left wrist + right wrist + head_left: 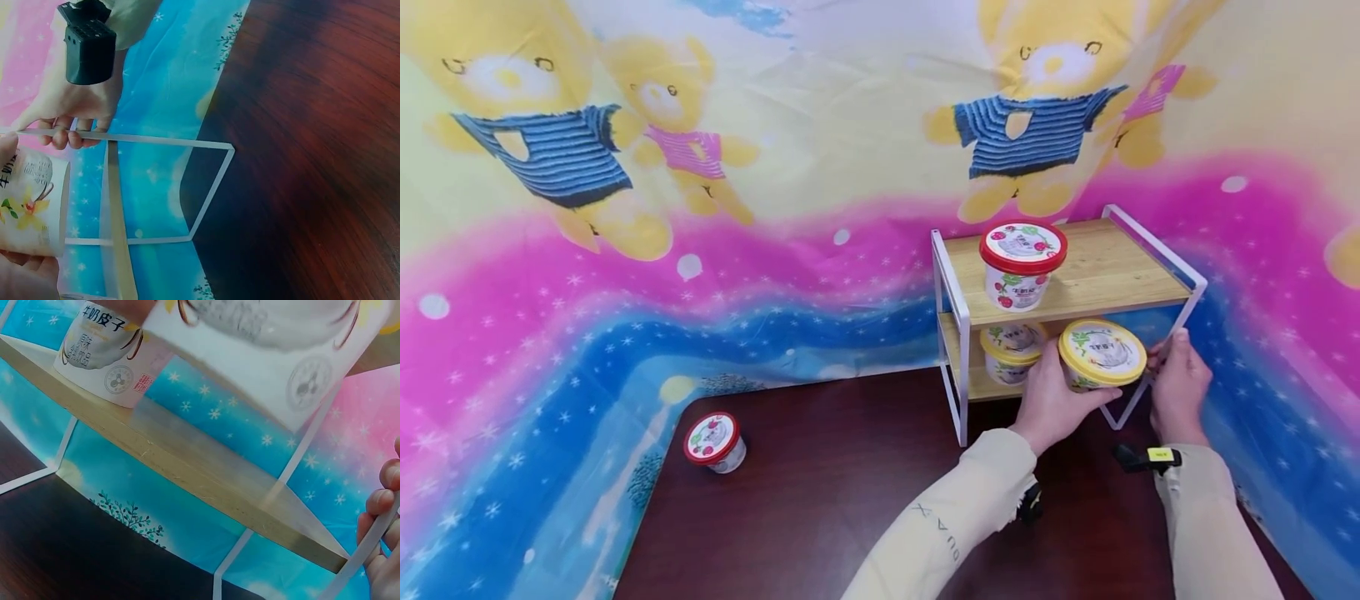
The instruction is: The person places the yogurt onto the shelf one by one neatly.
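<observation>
My left hand [1051, 402] holds a yellow-lidded paper tub [1103, 353] in front of the right part of a small two-tier rack [1123, 271]. In the right wrist view that tub [262, 369] hangs tilted above the lower shelf. My right hand [1182, 390] grips the rack's white right-hand frame; in the left wrist view its fingers [61, 139] curl round the bar. On the lower shelf, left of the held tub, stands another yellow-lidded tub [1009, 367], partly hidden by my left hand. A red-lidded tub [1021, 262] stands on the top shelf.
A second red-lidded tub [715, 442] stands at the far left of the dark brown table [820, 500]. Behind the table and to both sides hangs a backdrop cloth [820, 275] printed with bears and stars.
</observation>
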Demonstrator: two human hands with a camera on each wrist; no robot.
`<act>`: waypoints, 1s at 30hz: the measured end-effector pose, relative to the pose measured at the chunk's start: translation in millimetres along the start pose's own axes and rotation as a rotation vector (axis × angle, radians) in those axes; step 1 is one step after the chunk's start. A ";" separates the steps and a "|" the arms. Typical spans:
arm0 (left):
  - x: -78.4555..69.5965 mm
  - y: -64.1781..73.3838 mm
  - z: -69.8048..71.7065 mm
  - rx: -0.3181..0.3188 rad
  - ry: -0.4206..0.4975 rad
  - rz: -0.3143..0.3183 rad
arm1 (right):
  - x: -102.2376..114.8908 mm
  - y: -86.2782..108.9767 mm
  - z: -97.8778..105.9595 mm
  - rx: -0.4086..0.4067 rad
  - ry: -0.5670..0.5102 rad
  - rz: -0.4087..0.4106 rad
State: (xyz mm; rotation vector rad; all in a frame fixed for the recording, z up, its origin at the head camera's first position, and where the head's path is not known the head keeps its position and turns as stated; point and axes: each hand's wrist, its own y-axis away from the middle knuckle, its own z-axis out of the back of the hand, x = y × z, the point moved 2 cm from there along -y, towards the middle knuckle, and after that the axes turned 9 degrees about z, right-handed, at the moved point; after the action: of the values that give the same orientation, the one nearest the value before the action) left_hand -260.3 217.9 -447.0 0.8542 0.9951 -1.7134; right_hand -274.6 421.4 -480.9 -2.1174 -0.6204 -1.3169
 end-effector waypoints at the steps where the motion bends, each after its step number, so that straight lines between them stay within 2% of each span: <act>1: -0.6 -1.1 -1.7 -0.017 0.001 -0.002 | -0.1 -0.6 0.1 0.003 0.002 0.001; 8: -6.8 -7.4 -15.7 -0.121 0.032 0.008 | -1.8 2.5 -6.9 0.006 0.019 0.053; 14: -5.8 -14.5 -20.4 -0.226 0.055 0.027 | -4.3 6.5 -14.2 0.048 0.006 0.082; 17: -3.6 -17.1 -24.2 -0.237 0.046 0.052 | -2.9 6.9 -13.1 0.050 0.010 0.091; 21: -3.3 -19.0 -32.7 -0.202 0.039 0.088 | 0.2 6.4 -8.8 0.039 0.019 0.092; 26: -4.9 -19.7 -44.8 -0.177 0.042 0.101 | 2.9 5.8 -3.6 0.023 0.043 0.077; 30: -3.1 -19.7 -51.1 -0.195 0.035 0.106 | 4.2 5.5 -0.5 0.019 0.042 0.083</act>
State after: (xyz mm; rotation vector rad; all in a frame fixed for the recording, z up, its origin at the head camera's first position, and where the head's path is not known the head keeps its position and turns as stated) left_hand -272.6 269.3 -461.3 0.7977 1.1013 -1.4890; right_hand -269.6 417.4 -478.1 -2.0718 -0.5202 -1.3010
